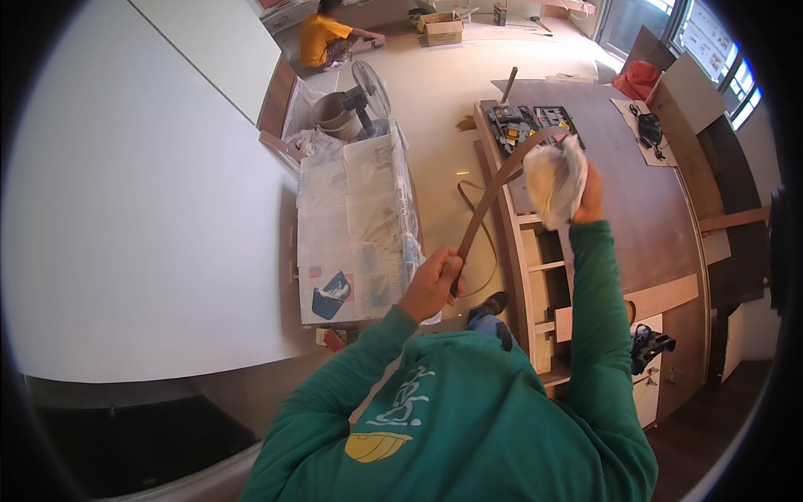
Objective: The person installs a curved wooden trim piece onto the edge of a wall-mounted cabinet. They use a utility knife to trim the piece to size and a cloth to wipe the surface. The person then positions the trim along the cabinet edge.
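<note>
Flat brown strip [486, 205] clasped inside left hand [437, 276], fingers curled round it.
It arcs toward crumpled white cloth [554, 186] gripped by right hand [590, 197], fingers mostly hidden.

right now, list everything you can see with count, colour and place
flexible strip: one, brown, centre
cloth: one, off-white, right of centre
large panel: one, brown, right side
tool kit: one, black and yellow, large panel's far left corner
plastic bag: one, red, far right
wrapped box: one, whitish, left of centre
bucket: one, beige, wrapped box's far end
fan: one, grey, beside bucket
cardboard box: one, brown, far floor
co-worker: one, yellow top, far left
smooth surface: one, white, left
left hand: one, bare, holding flexible strip
right hand: one, bare, holding cloth
</note>
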A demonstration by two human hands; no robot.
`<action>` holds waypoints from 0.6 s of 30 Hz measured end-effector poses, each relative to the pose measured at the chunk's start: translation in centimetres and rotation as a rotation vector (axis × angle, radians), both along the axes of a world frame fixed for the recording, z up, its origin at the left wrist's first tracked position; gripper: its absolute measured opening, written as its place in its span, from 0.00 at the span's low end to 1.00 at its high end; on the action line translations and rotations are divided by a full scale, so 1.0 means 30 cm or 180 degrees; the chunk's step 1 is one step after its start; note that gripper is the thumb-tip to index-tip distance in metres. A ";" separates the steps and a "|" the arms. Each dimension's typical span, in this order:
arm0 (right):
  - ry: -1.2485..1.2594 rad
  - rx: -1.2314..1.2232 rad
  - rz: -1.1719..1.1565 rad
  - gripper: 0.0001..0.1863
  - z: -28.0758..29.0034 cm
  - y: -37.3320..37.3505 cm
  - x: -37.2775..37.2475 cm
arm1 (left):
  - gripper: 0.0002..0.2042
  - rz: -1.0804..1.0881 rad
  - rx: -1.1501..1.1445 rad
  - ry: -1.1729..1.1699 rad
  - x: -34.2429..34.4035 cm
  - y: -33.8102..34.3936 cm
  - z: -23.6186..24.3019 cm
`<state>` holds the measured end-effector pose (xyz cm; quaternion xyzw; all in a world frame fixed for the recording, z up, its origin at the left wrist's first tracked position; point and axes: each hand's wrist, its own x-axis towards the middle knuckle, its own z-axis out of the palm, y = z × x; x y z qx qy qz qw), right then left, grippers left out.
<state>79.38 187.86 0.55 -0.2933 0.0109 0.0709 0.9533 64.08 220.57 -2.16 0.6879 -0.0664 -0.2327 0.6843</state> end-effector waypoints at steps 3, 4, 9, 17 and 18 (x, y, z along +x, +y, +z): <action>0.0757 0.0066 0.0667 0.20 -0.150 0.219 -0.264 | 0.19 0.0314 0.0153 0.0119 0.014 0.008 0.024; 0.0940 0.0103 0.0714 0.20 -0.214 0.285 -0.336 | 0.18 0.0382 0.0333 0.0075 0.014 0.004 0.015; 0.0895 0.0685 0.1305 0.21 -0.325 0.525 -0.522 | 0.19 -0.0121 0.0367 -0.0029 -0.028 0.044 -0.077; 0.0757 -0.0352 0.0491 0.15 -0.309 0.471 -0.437 | 0.19 -0.0567 0.0802 0.1180 -0.086 0.063 -0.084; 0.0794 -0.0453 0.0505 0.15 -0.312 0.458 -0.427 | 0.20 -0.0486 0.0754 0.1202 -0.099 0.052 -0.086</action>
